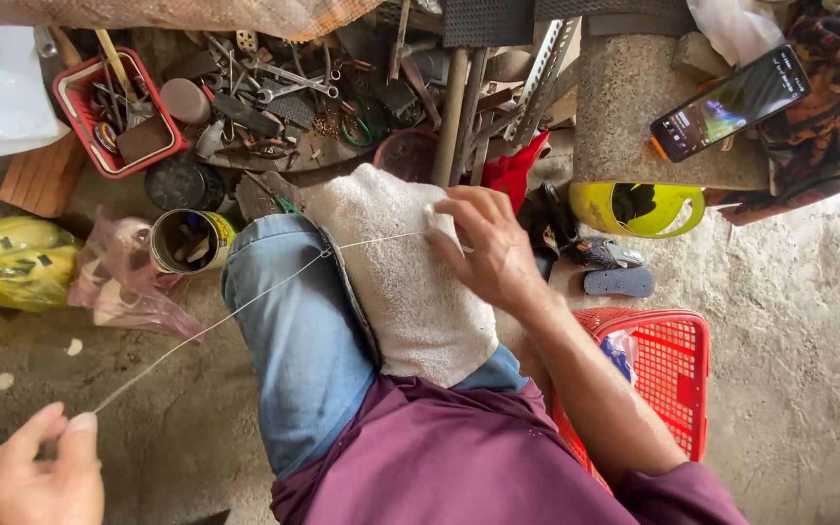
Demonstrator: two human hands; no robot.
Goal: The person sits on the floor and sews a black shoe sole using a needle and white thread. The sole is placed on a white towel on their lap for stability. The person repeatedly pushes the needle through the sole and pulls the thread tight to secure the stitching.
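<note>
Right hand (493, 248) is pressed down on the white towel (405, 282) draped over the knee, fingertips pinched together on the near end of a thin pale thread (245, 306) right at the towel's top edge. From there the thread runs taut, down and out to the person's left, all the way to the left hand (41, 476) at the bottom corner of the frame, which has thumb and forefinger closed on the other end. So the long axis is a straight diagonal from upper right to lower left, crossing the blue jeans (294, 340) on the way. The right hand is the one at the work itself; the left sits well apart, just holding tension.

The thread looks fine, whitish, single strand, no slack that I can see. Something dark and flat with a curved edge is tucked between towel and jeans, can't tell what it is.

Around that: a red basket (678, 374) beside the right forearm, a tin can (187, 241) near the knee, a yellow bag (12, 262) farther left, a pile of metal tools (284, 92) ahead, and a phone (731, 102) on a concrete block.
</note>
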